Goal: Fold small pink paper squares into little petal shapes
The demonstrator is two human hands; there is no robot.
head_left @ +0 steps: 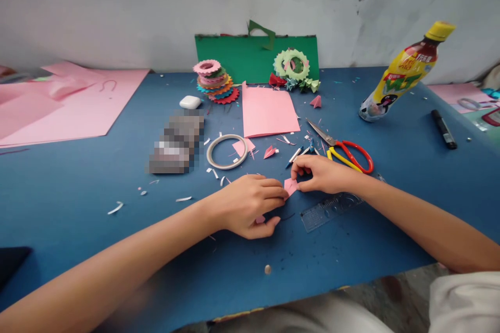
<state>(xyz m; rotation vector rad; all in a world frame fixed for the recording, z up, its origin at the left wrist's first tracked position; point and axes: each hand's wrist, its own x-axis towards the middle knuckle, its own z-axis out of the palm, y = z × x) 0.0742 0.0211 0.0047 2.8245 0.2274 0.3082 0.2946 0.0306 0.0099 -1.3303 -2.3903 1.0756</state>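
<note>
A small piece of pink paper (290,186) lies between my two hands, low over the blue table. My left hand (250,205) has its curled fingertips against the paper's left edge, with the thumb lower and apart from them. Another bit of pink paper (260,219) peeks out under that palm, mostly hidden. At the right edge, the thumb and index finger of my right hand (322,173) pinch the same piece. A clear plastic ruler (316,217) is just below my right wrist. Scissors (349,156) with red and yellow handles lie beyond it.
Behind my hands are a tape roll (211,153), folded pink pieces (270,152), a pink sheet (269,112) and paper scraps. Stacked paper rings (216,80) and a white case (190,102) stand farther left. A drink bottle (404,75) and black marker (444,129) are at right.
</note>
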